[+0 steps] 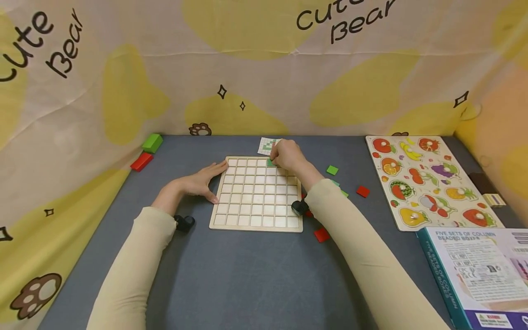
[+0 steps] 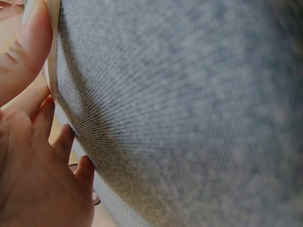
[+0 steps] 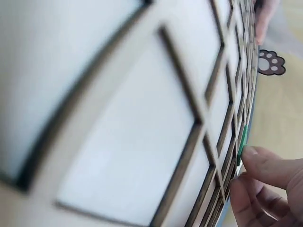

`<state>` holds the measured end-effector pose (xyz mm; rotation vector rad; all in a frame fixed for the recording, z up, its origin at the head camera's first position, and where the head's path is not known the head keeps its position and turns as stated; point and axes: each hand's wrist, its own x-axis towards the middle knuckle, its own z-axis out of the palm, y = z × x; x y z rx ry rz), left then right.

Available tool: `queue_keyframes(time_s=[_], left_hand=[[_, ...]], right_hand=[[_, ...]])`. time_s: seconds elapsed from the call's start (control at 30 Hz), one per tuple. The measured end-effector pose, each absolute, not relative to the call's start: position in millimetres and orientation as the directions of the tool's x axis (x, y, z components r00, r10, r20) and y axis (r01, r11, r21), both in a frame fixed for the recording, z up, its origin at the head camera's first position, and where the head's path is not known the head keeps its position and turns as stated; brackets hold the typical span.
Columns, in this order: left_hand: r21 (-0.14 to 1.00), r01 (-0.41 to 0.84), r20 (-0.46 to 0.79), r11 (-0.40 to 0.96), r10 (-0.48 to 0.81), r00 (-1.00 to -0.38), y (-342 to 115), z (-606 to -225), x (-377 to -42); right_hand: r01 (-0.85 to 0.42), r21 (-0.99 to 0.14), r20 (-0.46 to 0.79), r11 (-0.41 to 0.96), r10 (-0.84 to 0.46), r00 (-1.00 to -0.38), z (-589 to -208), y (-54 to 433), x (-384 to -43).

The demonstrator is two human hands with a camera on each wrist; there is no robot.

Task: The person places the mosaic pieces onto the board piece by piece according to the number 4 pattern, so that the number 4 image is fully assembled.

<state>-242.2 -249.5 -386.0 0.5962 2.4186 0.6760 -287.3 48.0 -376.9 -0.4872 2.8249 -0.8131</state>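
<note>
A wooden grid board (image 1: 255, 228) with rows of white square cells lies on the grey table. My left hand (image 1: 203, 179) steadies its left edge, thumb and fingers spread apart along the rim. In the left wrist view, the thumb (image 2: 33, 47) rests against the board's side. At the far edge of the board, my right hand (image 1: 288, 156) pinches a small green square tile (image 1: 270, 162) over the top row. The right wrist view has this tile standing tilted by the thumb tip. Behind the board is a small patterned card (image 1: 266, 145), partly hidden by the right hand.
Loose green tiles (image 1: 332, 170) and red tiles (image 1: 363, 191) lie right of the board, some under the right forearm. A fruit puzzle board (image 1: 437, 183) and a boxed set (image 1: 478, 275) occupy the right side. Green (image 1: 152, 143) and red blocks (image 1: 142, 162) sit far left.
</note>
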Motion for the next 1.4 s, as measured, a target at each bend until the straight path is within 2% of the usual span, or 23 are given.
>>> queue_keyframes(time_s=[0.2, 0.37, 0.6, 0.87, 1.03, 1.4], left_hand=[[0.584, 0.263, -0.378, 0.768, 0.544, -0.749, -247.7, -386.8, -241.7], [0.575, 0.268, -0.375, 0.773, 0.540, -0.753, -248.9, -388.7, -242.3], [0.556, 0.259, -0.385, 0.789, 0.521, -0.762, -250.1, -385.9, -241.3], [0.565, 0.252, -0.383, 0.785, 0.520, -0.763, -249.1, -386.0, -240.2], [0.560, 0.254, -0.384, 0.789, 0.518, -0.764, -249.2, -388.5, -241.7], [0.570, 0.273, -0.370, 0.775, 0.539, -0.757, -249.3, -386.7, -240.4]], right_hand=[[-0.319, -0.524, -0.098, 0.789, -0.428, -0.898, -372.4, 62.0, -288.6], [-0.362, -0.544, -0.112, 0.757, -0.493, -0.863, -365.9, 103.0, -293.4], [-0.288, -0.587, -0.247, 0.757, -0.506, -0.827, -362.0, 168.4, -296.8], [-0.226, -0.632, -0.416, 0.741, -0.571, -0.707, -356.2, 204.0, -294.6], [-0.269, -0.632, -0.454, 0.727, -0.629, -0.631, -357.5, 210.3, -292.5], [-0.326, -0.552, -0.414, 0.767, -0.592, -0.692, -364.9, 204.8, -280.9]])
